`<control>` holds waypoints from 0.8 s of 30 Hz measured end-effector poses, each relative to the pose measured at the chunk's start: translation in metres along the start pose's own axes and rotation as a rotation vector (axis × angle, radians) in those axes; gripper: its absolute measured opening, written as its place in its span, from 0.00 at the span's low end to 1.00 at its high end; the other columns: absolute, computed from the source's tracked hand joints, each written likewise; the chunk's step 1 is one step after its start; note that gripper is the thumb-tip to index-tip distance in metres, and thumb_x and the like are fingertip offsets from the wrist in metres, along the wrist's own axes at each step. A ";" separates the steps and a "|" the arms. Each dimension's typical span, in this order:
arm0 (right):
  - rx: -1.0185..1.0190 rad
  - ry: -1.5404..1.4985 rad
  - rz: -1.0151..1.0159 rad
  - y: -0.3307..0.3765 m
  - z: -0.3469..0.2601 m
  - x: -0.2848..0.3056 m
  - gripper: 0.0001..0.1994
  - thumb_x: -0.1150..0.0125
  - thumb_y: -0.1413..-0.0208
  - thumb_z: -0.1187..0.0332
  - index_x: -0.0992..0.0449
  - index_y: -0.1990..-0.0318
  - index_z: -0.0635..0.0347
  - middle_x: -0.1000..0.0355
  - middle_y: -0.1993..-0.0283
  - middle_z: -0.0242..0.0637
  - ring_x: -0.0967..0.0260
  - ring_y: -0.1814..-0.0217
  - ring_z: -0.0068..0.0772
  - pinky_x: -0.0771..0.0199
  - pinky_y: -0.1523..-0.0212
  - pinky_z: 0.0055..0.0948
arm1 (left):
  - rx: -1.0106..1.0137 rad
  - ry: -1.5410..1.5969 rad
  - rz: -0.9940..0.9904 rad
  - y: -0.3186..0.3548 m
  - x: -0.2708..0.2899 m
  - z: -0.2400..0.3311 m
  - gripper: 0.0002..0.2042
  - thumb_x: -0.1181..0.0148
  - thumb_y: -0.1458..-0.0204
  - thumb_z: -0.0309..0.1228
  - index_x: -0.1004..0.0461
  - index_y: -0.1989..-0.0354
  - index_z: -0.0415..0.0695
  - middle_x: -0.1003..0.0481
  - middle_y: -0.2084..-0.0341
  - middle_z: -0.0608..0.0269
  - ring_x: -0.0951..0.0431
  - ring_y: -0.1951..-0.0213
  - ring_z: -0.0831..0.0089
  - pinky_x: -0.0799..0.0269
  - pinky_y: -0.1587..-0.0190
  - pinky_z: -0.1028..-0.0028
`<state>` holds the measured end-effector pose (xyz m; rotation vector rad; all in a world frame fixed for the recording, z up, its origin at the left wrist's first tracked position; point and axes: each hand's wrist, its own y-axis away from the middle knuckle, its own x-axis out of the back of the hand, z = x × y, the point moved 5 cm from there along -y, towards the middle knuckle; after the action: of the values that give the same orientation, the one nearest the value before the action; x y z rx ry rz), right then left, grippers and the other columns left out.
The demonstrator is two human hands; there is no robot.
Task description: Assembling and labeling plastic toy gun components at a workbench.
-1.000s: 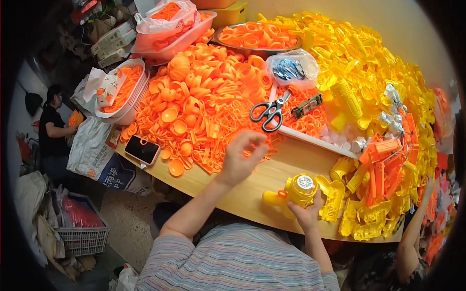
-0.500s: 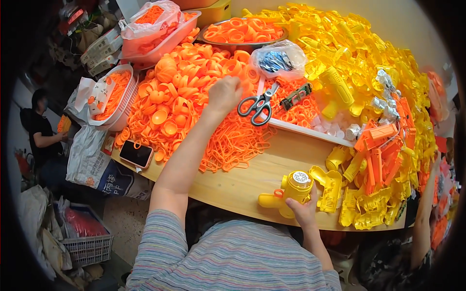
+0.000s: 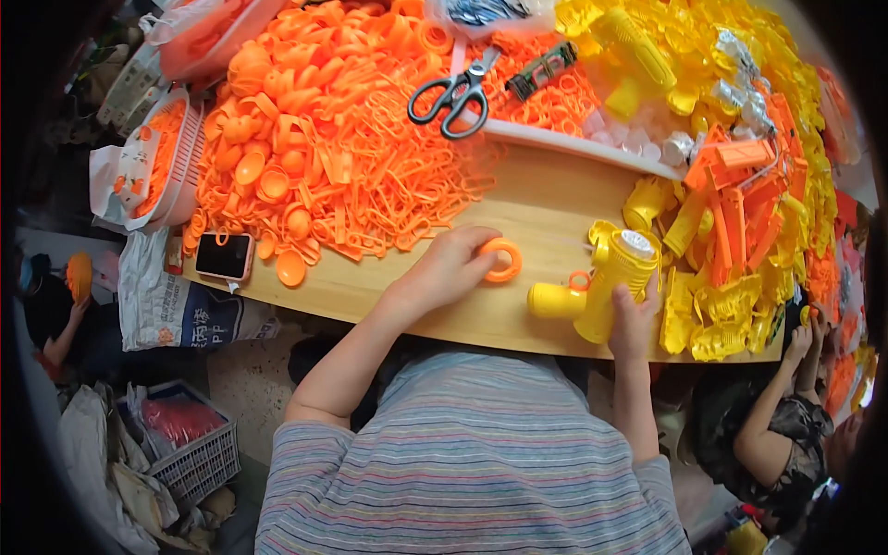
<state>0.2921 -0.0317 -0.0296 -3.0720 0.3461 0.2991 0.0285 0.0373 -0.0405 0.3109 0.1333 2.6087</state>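
Observation:
My left hand pinches an orange plastic ring between thumb and fingers, just above the wooden table. To its right, my right hand grips a yellow plastic gun-shaped body. A round silvery perforated disc sits in the top end of that body. Its yellow handle part points left toward the ring, with a small orange piece at the joint. Yellow half shells lie beside my right hand.
Piles of orange parts cover the table's left side; a phone lies at their edge. Scissors rest by a white-rimmed tray. Orange pieces with wires and yellow shells heap up at right. Another person's arm is at far right.
My left hand has come back from the orange pile toward me and now holds an orange ring. My right hand still holds the yellow body. The view has shifted.

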 end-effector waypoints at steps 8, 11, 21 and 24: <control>-0.045 0.119 0.022 0.004 -0.027 0.027 0.36 0.30 0.49 0.52 0.38 0.39 0.63 0.26 0.52 0.39 0.26 0.54 0.30 0.25 0.51 0.29 | -0.405 -0.703 0.061 0.014 -0.005 0.047 0.24 0.35 0.55 0.30 0.29 0.46 0.43 0.30 0.51 0.50 0.30 0.48 0.52 0.33 0.46 0.61; -0.092 0.142 -0.050 0.006 -0.031 0.023 0.37 0.29 0.50 0.54 0.38 0.38 0.64 0.27 0.50 0.38 0.26 0.52 0.29 0.25 0.50 0.29 | -0.486 -0.778 -0.044 0.009 -0.008 0.037 0.26 0.34 0.56 0.28 0.29 0.45 0.43 0.31 0.49 0.51 0.31 0.46 0.54 0.34 0.43 0.61; -0.225 0.319 -0.511 0.007 -0.047 -0.056 0.37 0.27 0.54 0.67 0.38 0.37 0.67 0.28 0.47 0.38 0.30 0.45 0.29 0.31 0.43 0.30 | 0.035 0.541 -0.163 -0.005 0.007 0.058 0.27 0.31 0.52 0.29 0.32 0.42 0.42 0.27 0.59 0.71 0.28 0.57 0.82 0.31 0.55 0.80; -0.240 0.366 -0.597 0.010 -0.045 -0.072 0.36 0.27 0.54 0.70 0.38 0.37 0.67 0.28 0.47 0.38 0.30 0.45 0.28 0.31 0.43 0.30 | 0.096 0.441 -0.173 -0.009 0.007 0.069 0.22 0.33 0.50 0.32 0.30 0.47 0.43 0.27 0.63 0.71 0.29 0.63 0.85 0.32 0.62 0.83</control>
<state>0.2289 -0.0279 0.0282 -3.2502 -0.6435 -0.2645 0.0432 0.0510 0.0261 -0.2389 0.4173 2.4612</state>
